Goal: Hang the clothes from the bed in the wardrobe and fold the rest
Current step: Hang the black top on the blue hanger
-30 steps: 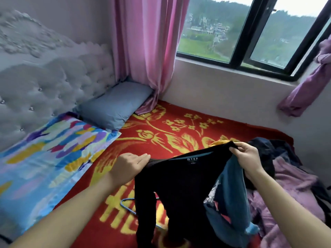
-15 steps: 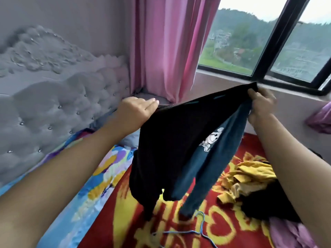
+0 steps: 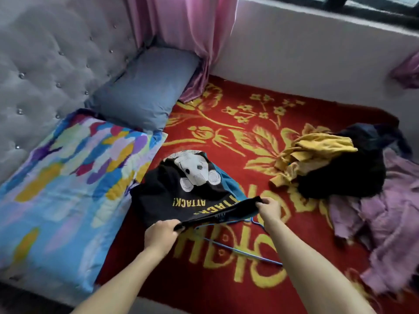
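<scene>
Lowered from window height, the black T-shirt (image 3: 179, 200) is now laid print-up on the bed (image 3: 204, 288), against the colourful pillow's (image 3: 68, 177) right edge. Its near edge is pinched in the grip of the left hand (image 3: 161, 234) and right hand (image 3: 269, 208). A blue hanger (image 3: 240, 250) and heaped clothes (image 3: 340, 173) are seen further right of the pillow.

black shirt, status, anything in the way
Left hand, right hand pinch black shirt by its near edge. Shirt lies print-up on red blanket. Blue hanger below the held edge.
</scene>
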Demonstrator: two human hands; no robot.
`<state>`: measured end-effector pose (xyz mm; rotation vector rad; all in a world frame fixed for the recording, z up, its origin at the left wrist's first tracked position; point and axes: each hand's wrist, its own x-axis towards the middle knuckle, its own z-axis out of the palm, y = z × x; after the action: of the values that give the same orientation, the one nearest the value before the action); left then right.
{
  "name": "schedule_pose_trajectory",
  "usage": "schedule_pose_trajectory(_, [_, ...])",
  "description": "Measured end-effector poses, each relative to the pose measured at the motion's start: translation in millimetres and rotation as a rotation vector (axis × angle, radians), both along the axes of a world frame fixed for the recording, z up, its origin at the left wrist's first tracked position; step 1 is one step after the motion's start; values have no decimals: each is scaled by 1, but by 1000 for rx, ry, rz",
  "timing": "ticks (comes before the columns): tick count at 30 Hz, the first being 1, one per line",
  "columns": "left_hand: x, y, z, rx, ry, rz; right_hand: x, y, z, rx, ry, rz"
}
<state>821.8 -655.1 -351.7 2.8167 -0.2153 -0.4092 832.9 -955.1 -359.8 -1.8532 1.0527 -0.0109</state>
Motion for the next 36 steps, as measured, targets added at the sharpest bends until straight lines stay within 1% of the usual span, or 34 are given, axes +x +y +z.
schedule_pose_trajectory(4, [-23, 2, -11, -26, 89, 96, -15, -6, -16, 30, 27, 42])
schedule_pose_trajectory(8, [-26, -3, 1, -128, 143, 250, 9, -8, -1, 15, -36, 117])
schedule_pose_trajectory(10, [-24, -13, 8, -166, 108, 290, 24, -12, 8, -6, -50, 144])
schedule_pose_trajectory(11, [-23, -18, 11, -153, 80, 289, 29, -15, 10, -14, -54, 158])
schedule_pose_trajectory(13, [-26, -29, 13, -61, 44, 260, 29, -20, 8, -27, -37, 190])
schedule_pose_trajectory(15, [-37, -44, 8, 85, -4, 193, 16, -29, -10, -37, 27, 237])
schedule_pose_trajectory(17, [-54, -57, 3, 221, -106, 23, -7, -39, -34, -46, 124, 287])
schedule_pose_trajectory(19, [-72, -70, -3, 237, -152, -79, -35, -56, -63, -49, 249, 325])
schedule_pose_trajectory(20, [-81, -74, -6, 215, -174, -54, -49, -65, -75, -52, 321, 335])
schedule_pose_trajectory(22, [-98, -82, -18, 193, -161, -19, -72, -86, -97, -62, 455, 363])
schedule_pose_trajectory(25, [-113, -86, -35, 183, -122, 39, -92, -113, -120, -119, 569, 436])
schedule_pose_trajectory(28, [-117, -90, -45, 188, -113, 111, -93, -128, -138, -178, 619, 526])
schedule_pose_trajectory(32, [-118, -94, -47, 184, -166, 211, -84, -132, -159, -239, 635, 678])
schedule_pose_trajectory(36, [-124, -93, -52, 179, -153, 323, -97, -132, -188, -373, 789, 911])
